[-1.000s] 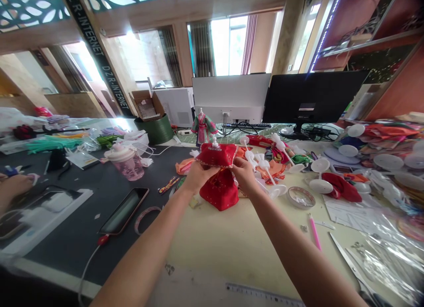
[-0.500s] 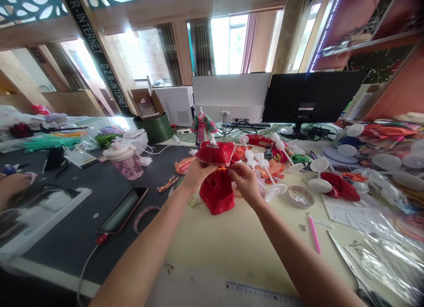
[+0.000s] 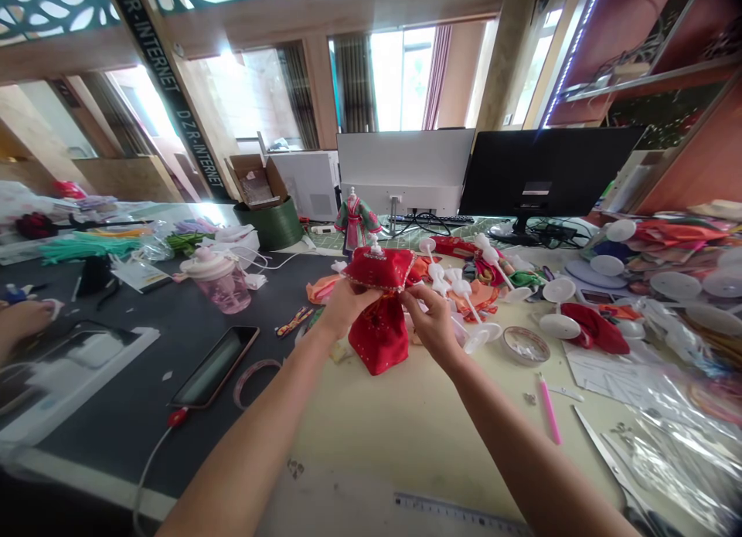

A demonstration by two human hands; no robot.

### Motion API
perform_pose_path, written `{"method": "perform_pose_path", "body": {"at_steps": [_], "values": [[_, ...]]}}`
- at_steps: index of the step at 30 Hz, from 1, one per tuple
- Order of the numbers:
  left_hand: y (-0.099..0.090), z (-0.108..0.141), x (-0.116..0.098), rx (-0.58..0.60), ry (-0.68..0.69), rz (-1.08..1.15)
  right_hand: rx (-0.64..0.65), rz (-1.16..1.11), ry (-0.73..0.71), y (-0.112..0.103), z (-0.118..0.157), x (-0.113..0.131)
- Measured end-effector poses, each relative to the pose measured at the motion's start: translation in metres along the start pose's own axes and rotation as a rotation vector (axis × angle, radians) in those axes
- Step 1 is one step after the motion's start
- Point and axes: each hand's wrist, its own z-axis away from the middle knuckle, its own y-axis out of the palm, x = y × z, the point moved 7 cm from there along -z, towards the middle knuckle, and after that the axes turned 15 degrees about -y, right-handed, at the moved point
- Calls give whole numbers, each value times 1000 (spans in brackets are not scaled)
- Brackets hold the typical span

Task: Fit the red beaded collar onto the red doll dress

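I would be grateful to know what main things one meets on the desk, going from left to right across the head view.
Co-worker's hand, cup, left hand, red garment, right hand, pink pen, scissors.

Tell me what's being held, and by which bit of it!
A red doll outfit. The left grip holds its left side, under the beaded edge of its cape; the right grip is at the cape's lower right corner, maybe pinching it.
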Motion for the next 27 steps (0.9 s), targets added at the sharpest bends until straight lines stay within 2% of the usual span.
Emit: {"method": "perform_pose_path", "body": {"at_steps": [6,10,21,27], "values": [[1,0,0,6,2,-2,42,-106,132,5,2,-8],[2,0,0,16,4,-3,96,-112,165,10,0,-10],[1,1,0,24,-13,10,27,106,34,7,-6,-7],[1,3,0,25,-4,15,17,154,-19,7,-4,-5]]}}
